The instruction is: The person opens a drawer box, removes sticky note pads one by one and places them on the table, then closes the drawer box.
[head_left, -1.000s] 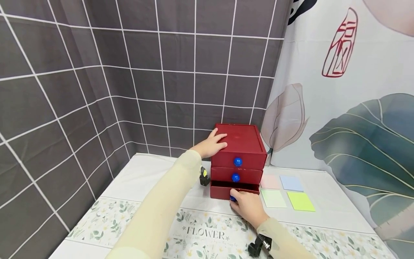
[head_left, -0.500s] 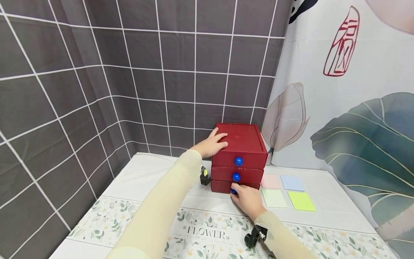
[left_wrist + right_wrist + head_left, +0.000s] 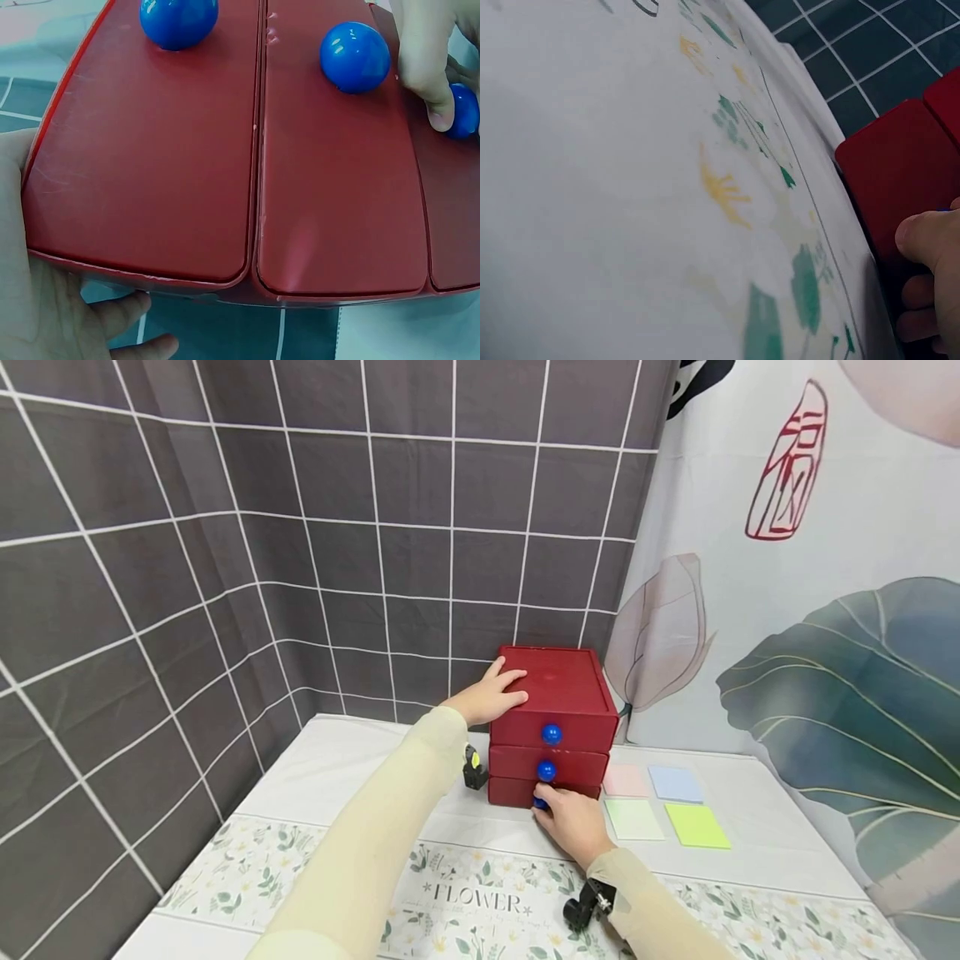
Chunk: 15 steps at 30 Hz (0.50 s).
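A red three-drawer box (image 3: 555, 681) stands on the table, all its drawers pushed in level with the front. Each drawer has a round blue knob, the top one (image 3: 551, 734) and middle one (image 3: 547, 771) both uncovered. My right hand (image 3: 576, 827) pinches the bottom blue knob (image 3: 465, 111) between thumb and fingers; the knob is mostly hidden in the head view. With fingers spread, my left hand (image 3: 483, 696) rests on the left edge of the box's top. In the left wrist view some of its fingers (image 3: 124, 315) extend along the box's side.
Right of the box lie pink (image 3: 627, 781), blue (image 3: 676, 784), pale green (image 3: 633, 820) and yellow-green (image 3: 697, 826) sticky notes. A white cloth with a floral band (image 3: 480, 902) covers the table. A dark gridded curtain (image 3: 405, 560) hangs behind and at left.
The bottom drawer was partly pulled out one second ago; my right hand has pushed it in, moving away from me with the knob. My left hand has stayed put.
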Motion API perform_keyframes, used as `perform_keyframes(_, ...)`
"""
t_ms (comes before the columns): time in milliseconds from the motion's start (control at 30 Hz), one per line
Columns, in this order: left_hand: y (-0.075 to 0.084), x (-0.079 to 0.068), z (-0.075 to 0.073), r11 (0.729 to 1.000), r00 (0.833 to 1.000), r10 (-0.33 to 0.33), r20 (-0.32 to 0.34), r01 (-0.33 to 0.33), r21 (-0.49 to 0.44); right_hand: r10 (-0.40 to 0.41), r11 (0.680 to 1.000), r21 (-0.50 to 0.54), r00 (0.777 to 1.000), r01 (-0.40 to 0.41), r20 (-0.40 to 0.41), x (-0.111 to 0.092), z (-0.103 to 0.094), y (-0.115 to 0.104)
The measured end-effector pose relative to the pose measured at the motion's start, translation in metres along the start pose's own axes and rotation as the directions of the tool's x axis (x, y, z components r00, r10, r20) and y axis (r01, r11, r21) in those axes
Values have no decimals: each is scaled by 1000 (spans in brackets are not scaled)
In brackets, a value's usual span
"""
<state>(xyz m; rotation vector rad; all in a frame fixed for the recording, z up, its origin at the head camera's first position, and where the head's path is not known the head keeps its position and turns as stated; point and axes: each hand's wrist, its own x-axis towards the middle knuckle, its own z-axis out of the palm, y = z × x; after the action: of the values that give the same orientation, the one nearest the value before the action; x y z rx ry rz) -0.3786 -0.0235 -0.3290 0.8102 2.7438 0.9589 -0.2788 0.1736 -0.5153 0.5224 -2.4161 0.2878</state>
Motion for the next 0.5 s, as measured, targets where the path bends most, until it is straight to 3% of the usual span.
perform_keyframes(167, -6, 1, 4, 999, 999, 3, -32, -4, -46, 32, 998, 49, 998, -35, 51, -2, 0, -1)
perform_keyframes(333, -19, 0, 16, 985, 990, 7, -140, -31, -169, 70, 991, 92, 973, -92, 222, -5, -8, 3)
perform_keyframes(400, -26, -2, 20, 978, 984, 5, -176, -41, -203, 35, 989, 127, 956, -74, 290, -4, -15, 8)
perform_keyframes(500, -41, -7, 22, 975, 983, 26, -182, -66, -213, -81, 981, 193, 938, 16, 337, -2, -30, 22)
